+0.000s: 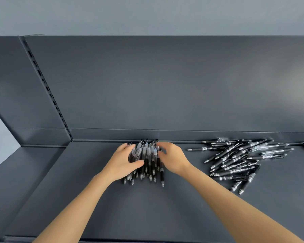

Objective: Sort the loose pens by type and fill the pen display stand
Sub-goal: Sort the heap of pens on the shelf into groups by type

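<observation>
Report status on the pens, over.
Left hand, right hand grip the pen bundle on the shelf. Loose pile lies right, mixed. Display stand not in view.

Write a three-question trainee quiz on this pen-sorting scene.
1. True or false: the loose pile of pens lies to the right of the bundle of pens.
2. The bundle is gripped by: A one hand; B both hands; C neither.
3. Fill in: the bundle's tips point ___ the person.
Key: 1 true; 2 B, left hand and right hand; 3 toward.
</observation>
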`<state>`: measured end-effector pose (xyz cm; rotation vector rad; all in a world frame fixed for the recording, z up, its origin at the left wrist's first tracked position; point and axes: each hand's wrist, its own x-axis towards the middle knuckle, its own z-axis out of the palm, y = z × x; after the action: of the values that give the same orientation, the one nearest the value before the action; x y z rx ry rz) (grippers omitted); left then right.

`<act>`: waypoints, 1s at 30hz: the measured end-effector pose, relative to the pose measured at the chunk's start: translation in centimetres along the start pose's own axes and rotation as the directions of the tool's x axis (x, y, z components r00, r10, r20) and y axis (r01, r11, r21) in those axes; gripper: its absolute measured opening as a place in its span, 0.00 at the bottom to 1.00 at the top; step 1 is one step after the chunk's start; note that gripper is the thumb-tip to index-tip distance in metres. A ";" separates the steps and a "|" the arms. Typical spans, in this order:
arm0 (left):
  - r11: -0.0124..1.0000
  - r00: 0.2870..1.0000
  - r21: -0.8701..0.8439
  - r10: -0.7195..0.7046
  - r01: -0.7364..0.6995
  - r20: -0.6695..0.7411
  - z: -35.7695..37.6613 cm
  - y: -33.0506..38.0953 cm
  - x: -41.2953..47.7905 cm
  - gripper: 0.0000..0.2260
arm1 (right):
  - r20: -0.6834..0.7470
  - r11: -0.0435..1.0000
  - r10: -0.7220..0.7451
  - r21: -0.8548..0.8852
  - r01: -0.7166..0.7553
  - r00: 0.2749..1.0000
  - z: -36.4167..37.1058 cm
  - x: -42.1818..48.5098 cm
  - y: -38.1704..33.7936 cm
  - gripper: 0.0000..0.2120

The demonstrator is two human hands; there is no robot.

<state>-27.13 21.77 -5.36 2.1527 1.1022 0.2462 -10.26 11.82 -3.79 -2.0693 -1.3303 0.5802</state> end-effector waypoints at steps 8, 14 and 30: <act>0.966 0.992 0.230 0.122 -0.114 -0.020 2.5 5.3 -0.3 0.35 | -0.139 0.999 -0.015 -0.043 0.009 0.990 -6.1 -3.1 4.7 0.19; 0.928 0.949 0.202 0.315 -0.313 0.022 7.0 11.1 -0.8 0.26 | -0.247 0.981 -0.058 -0.193 0.010 0.967 -10.8 -5.6 10.3 0.15; 0.838 0.887 0.295 0.414 -0.459 0.204 16.2 19.0 -1.8 0.17 | 0.016 0.890 -0.173 -0.426 0.163 0.985 -16.4 -12.0 20.7 0.18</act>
<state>-8.75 4.79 -4.65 2.6760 0.5882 0.1204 8.93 -9.78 -5.79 -2.2537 -1.7243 0.1968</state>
